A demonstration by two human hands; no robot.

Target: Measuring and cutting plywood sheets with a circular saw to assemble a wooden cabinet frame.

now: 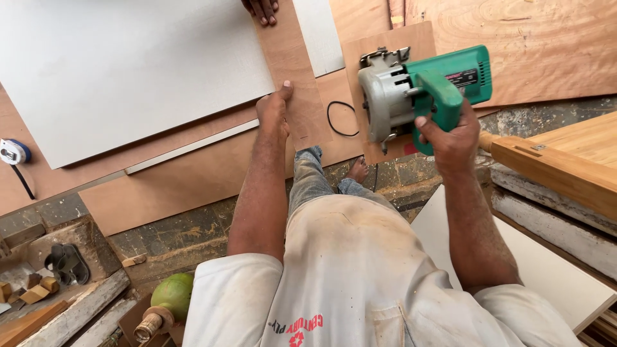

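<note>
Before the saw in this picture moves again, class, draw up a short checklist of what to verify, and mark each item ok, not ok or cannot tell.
1. Right hand wrapped around the green circular saw handle: ok.
2. Left hand flat on the plywood strip, off to the saw's side: ok.
3. Another person's fingers on the panels at the top edge, apart from the saw: ok.
4. Bare foot just below the saw: not ok.
5. Blade and guard: cannot tell.
6. Black cord loop lying beside the saw: not ok.
</note>
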